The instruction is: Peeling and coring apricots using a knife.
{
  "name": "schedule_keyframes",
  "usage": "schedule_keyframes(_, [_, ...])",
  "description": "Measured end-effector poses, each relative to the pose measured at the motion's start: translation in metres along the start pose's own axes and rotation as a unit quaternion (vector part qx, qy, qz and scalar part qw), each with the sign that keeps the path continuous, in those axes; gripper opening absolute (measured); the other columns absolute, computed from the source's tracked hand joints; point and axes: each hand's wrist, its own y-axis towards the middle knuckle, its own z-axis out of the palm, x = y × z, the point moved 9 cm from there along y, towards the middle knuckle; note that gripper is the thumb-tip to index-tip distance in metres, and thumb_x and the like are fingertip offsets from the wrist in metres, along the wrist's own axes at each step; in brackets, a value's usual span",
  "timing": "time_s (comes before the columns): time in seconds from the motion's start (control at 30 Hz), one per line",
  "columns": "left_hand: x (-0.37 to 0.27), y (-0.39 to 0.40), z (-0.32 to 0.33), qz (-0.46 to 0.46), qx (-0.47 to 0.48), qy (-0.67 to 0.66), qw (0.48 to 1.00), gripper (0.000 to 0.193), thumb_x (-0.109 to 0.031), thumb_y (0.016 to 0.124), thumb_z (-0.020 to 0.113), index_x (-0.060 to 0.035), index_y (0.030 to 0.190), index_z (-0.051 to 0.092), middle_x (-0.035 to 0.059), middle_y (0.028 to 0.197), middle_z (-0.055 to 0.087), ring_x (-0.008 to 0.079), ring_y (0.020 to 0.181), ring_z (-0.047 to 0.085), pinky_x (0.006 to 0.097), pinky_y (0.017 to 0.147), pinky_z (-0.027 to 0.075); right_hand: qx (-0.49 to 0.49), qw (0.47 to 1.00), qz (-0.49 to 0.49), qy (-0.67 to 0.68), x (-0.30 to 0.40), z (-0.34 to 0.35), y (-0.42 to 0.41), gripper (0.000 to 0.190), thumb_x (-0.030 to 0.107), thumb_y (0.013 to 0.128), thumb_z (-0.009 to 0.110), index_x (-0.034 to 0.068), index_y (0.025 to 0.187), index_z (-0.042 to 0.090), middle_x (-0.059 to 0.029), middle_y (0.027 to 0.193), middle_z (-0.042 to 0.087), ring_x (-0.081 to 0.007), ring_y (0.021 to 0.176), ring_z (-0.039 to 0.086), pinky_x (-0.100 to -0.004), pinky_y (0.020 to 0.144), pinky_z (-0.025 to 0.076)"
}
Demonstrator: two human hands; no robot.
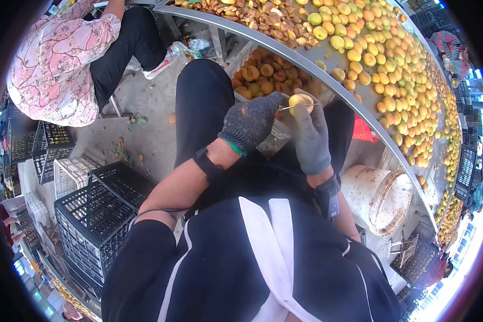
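My left hand [251, 118], in a dark grey knit glove with a green cuff, grips a thin metal blade [286, 108]; its handle is mostly hidden in the fist. The blade lies across a yellow apricot [299, 99], and its tip shows beyond the fruit. I cannot tell how deep it sits. My right hand [313, 139], in a lighter grey glove, holds that apricot between thumb and fingers. Below and beyond both hands, between my knees, a crate [241, 98] holds apricot halves [267, 71], cut side up in places.
A metal-rimmed table [261, 38] curves ahead, bearing whole apricots [390, 76] and a heap of brown pits [261, 16]. At right lies a stained white bucket [366, 197]. Black plastic crates [92, 217] stand at left. A person in a floral top [64, 72] sits at upper left.
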Motion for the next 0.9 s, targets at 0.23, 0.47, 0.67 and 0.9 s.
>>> schedule_keyframes(0.23, [-0.005,-0.009,-0.007,0.031,-0.066,0.066,0.995,0.026,-0.012,0.085,0.059,-0.0083,0.110,0.056,0.0142,0.081,0.065,0.0314,0.075,0.066,0.0417,0.061,0.052,0.019,0.996,0.053,0.062,-0.002,0.006,0.000,0.041,0.031,0.096,0.058,0.000,0.122,0.052,-0.0059,0.110,0.061,-0.0127,0.100,0.060,-0.0246,0.090,0.048])
schedule_keyframes(0.47, [0.000,-0.006,0.010,0.016,-0.017,0.064,0.998,0.030,-0.010,0.084,0.058,-0.0078,0.114,0.056,0.0132,0.083,0.066,0.0316,0.073,0.067,0.0416,0.059,0.052,-0.023,0.998,0.057,0.015,-0.016,-0.010,-0.003,0.035,0.029,0.099,0.052,0.000,0.117,0.056,-0.0055,0.107,0.060,-0.0131,0.098,0.058,-0.0280,0.090,0.048])
schedule_keyframes(0.67, [0.001,-0.010,0.013,0.018,-0.007,0.062,0.998,0.035,-0.012,0.085,0.059,-0.0076,0.120,0.055,0.0142,0.083,0.066,0.0326,0.074,0.067,0.0423,0.060,0.053,0.017,0.978,0.034,-0.205,-0.005,-0.013,0.001,0.038,0.033,0.095,0.059,0.000,0.114,0.057,-0.0029,0.102,0.061,-0.0067,0.091,0.056,-0.0212,0.080,0.046])
schedule_keyframes(0.9, [0.001,-0.007,0.011,-0.065,0.131,-0.047,0.988,0.036,-0.012,0.087,0.062,-0.0048,0.120,0.053,0.0160,0.090,0.067,0.0303,0.078,0.067,0.0399,0.069,0.054,0.055,0.989,0.103,0.089,-0.025,-0.015,-0.001,0.039,0.039,0.096,0.055,0.004,0.112,0.057,-0.0027,0.092,0.058,-0.0115,0.079,0.054,-0.0251,0.073,0.045])
